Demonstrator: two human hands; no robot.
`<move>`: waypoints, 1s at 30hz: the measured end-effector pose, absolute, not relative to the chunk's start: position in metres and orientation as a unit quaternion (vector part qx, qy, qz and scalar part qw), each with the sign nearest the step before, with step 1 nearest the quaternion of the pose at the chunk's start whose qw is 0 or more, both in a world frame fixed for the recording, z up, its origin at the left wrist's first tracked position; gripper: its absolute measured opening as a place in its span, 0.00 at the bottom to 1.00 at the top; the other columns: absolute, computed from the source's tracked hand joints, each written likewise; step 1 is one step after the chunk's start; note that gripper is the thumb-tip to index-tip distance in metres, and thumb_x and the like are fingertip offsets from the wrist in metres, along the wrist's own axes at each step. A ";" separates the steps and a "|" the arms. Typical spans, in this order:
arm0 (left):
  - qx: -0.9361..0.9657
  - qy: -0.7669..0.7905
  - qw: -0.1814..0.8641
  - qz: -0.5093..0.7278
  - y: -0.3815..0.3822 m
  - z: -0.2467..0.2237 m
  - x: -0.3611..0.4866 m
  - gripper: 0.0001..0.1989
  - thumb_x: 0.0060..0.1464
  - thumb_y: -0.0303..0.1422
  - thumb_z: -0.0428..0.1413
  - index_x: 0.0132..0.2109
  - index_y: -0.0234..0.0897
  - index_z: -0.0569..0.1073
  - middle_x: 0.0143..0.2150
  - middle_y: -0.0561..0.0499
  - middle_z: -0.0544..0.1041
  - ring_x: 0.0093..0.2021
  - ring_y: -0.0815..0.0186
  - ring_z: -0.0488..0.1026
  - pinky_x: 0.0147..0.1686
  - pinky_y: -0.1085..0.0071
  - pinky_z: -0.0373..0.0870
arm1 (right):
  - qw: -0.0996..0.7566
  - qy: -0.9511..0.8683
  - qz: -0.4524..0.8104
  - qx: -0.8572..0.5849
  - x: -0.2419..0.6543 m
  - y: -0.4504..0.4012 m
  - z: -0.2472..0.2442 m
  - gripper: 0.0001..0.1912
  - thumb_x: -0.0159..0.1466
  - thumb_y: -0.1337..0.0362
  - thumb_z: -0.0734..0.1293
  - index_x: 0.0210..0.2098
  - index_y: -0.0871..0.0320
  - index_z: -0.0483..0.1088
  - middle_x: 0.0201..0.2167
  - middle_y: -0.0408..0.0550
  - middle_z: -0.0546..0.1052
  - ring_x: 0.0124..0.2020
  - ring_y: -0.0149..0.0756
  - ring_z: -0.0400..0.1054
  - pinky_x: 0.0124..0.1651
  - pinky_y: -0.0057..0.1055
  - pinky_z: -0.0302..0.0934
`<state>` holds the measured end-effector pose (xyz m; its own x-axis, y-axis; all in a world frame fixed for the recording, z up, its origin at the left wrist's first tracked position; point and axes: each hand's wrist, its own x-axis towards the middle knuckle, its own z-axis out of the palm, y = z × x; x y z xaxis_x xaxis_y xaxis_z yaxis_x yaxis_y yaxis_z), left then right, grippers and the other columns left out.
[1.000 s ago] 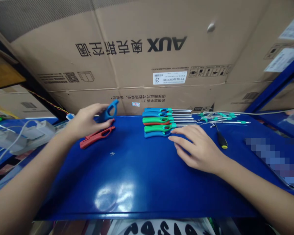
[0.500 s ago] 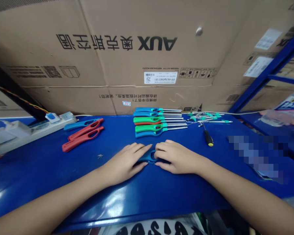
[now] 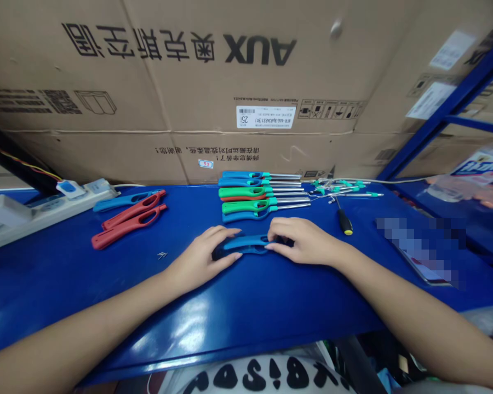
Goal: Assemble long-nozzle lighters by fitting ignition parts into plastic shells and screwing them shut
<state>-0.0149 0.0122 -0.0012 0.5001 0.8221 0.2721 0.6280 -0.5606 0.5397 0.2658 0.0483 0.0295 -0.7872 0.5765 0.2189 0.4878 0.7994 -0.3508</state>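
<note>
A blue plastic handle [image 3: 248,242] lies on the blue table between my hands, in two shells that look slightly offset. My left hand [image 3: 203,254] curves round its left end, thumb and fingers on either side of it. With thumb and fingers, my right hand [image 3: 298,242] pinches the looped right end. Just beyond, lighters with blue, green and red handles [image 3: 246,192] and metal tubes lie in a stack. Two red handle shells [image 3: 127,227] and a blue one [image 3: 117,201] rest to the left, near a few small pins [image 3: 161,255].
Metal tubes with green parts [image 3: 353,189] and a black-and-yellow screwdriver [image 3: 345,223] lie at the back right, a phone [image 3: 419,251] further right. A white power strip [image 3: 51,213] is at left. A large cardboard box [image 3: 181,76] stands behind.
More of the blue handle now shows between my hands, as my left hand's fingers are further from my right hand. The view has shifted slightly.
</note>
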 end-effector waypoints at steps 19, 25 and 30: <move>0.829 0.439 0.177 0.297 0.015 -0.003 -0.016 0.23 0.62 0.37 0.59 0.62 0.40 0.68 0.49 0.47 0.73 0.45 0.61 0.73 0.47 0.63 0.73 | 0.226 -0.902 0.032 -0.367 0.267 0.049 0.030 0.08 0.72 0.63 0.61 0.40 0.58 0.70 0.40 0.50 0.76 0.39 0.38 0.71 0.38 0.31 0.60; 0.830 0.427 0.177 0.313 0.016 -0.004 -0.016 0.19 0.58 0.35 0.59 0.56 0.38 0.70 0.49 0.45 0.74 0.47 0.59 0.74 0.47 0.61 0.74 | 0.312 -0.876 0.145 -0.338 0.272 0.053 0.037 0.07 0.70 0.65 0.64 0.35 0.59 0.72 0.31 0.45 0.74 0.32 0.32 0.67 0.36 0.28 0.59; 0.832 0.415 0.201 0.308 0.018 -0.006 -0.016 0.23 0.61 0.37 0.59 0.62 0.42 0.68 0.51 0.48 0.75 0.48 0.61 0.76 0.51 0.61 0.75 | 0.145 -0.923 0.229 -0.272 0.267 0.046 0.035 0.09 0.69 0.64 0.66 0.32 0.59 0.71 0.31 0.44 0.74 0.31 0.30 0.66 0.35 0.27 0.57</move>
